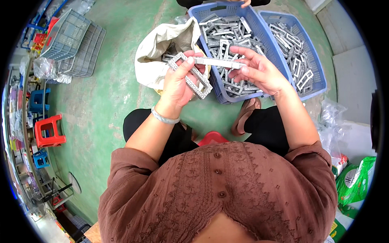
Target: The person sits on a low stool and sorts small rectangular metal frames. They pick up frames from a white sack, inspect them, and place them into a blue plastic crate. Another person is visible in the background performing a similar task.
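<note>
On a green painted floor, a deep blue plastic crate heaped with silver-grey metallic-looking frames anchors a sorting-room scene, with a person in a brown buttoned blouse at its near side. A second blue plastic crate, likewise piled with frames, stands just beside it on the right; a cream-coloured cloth sack, mouth open on more pieces, slumps against its left. At its far edge shows part of another person's hand. The right hand is raised over the near part of the blue crate, its fingers loosely curled and partly spread, thumb and fingertips pinching the end of a slim, pale silver bar-like piece seen edge-on. The left hand, off the crate's left near corner, closes thumb and fingers around a silver-grey rectangular frame with a patterned face and open middle, tilted on the slant. The pale piece reaches across to the left hand's fingertips; whether it touches the frame cannot be told. The step in hand appears to be handling and looking over single pieces above the containers; the next move seems to call for a firm left hold and a light right pinch, keeping the two pieces from catching on each other.
</note>
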